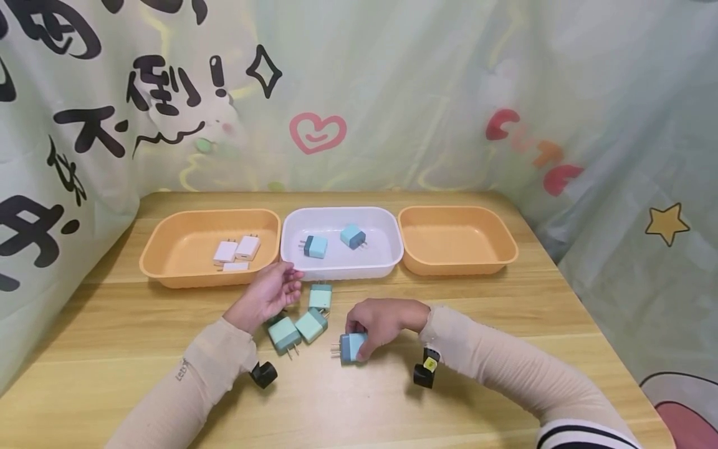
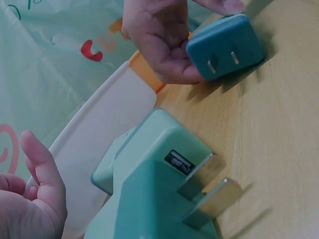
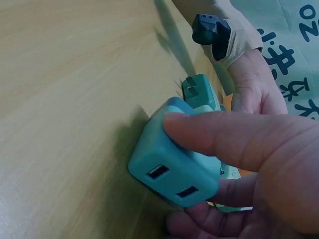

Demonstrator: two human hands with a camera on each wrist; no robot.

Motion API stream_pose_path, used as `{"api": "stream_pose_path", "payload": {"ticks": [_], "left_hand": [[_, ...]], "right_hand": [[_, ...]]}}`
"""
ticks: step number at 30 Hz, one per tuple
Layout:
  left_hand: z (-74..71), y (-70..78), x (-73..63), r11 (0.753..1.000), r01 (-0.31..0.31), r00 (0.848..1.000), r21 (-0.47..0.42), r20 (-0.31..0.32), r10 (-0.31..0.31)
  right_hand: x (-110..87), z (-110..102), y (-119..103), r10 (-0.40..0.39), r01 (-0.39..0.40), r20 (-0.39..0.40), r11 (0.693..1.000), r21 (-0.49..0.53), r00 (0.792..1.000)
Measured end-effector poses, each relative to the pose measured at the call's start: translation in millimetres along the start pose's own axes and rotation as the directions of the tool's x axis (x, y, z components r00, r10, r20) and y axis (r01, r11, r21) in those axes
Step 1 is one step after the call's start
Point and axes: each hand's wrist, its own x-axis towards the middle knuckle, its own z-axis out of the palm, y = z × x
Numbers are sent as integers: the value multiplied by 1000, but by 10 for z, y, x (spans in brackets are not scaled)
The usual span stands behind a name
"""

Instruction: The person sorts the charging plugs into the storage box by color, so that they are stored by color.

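Note:
My right hand [image 1: 387, 321] pinches a blue two-tone charger plug [image 1: 352, 347] between thumb and fingers at the tabletop. In the right wrist view, the two USB ports of this charger [image 3: 172, 159] face the camera; its prongs point left in the head view. My left hand [image 1: 269, 292], fingers loosely bent and holding nothing, is by the front left corner of the white bin [image 1: 342, 273]. Beside it lie several green chargers [image 1: 284, 334], one partly hidden behind the hand. Two blue chargers [image 1: 353, 236] lie in the white bin.
Left of the white bin stands an orange bin [image 1: 168, 272] with three white chargers [image 1: 247, 247] in it. Another orange bin [image 1: 457, 268] stands at the right. All three are in a row on the wooden table [image 1: 359, 411], before a printed curtain [image 1: 404, 93].

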Motion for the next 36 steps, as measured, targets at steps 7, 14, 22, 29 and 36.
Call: {"api": "stream_pose_path", "payload": {"ticks": [7,14,22,29,36], "left_hand": [[0,-15,3,1000,-3,1000,-11,-6,3],[10,-8,13,1000,-8,1000,-1,2,8],[17,7,13,1000,-8,1000,3,-6,8],[6,-6,15,1000,-14,1000,2,-6,14],[15,-16,-6,1000,-15,1000,-7,5,15]], "right_hand": [[17,-25,62,-41,43,-26,993,110,999],[37,-136,154,-62,63,-11,959,277,998],[65,-312,174,-40,29,14,890,454,999],[81,-437,122,-21,26,-15,868,496,1000],[105,-531,85,7,8,-29,867,498,1000]]}}
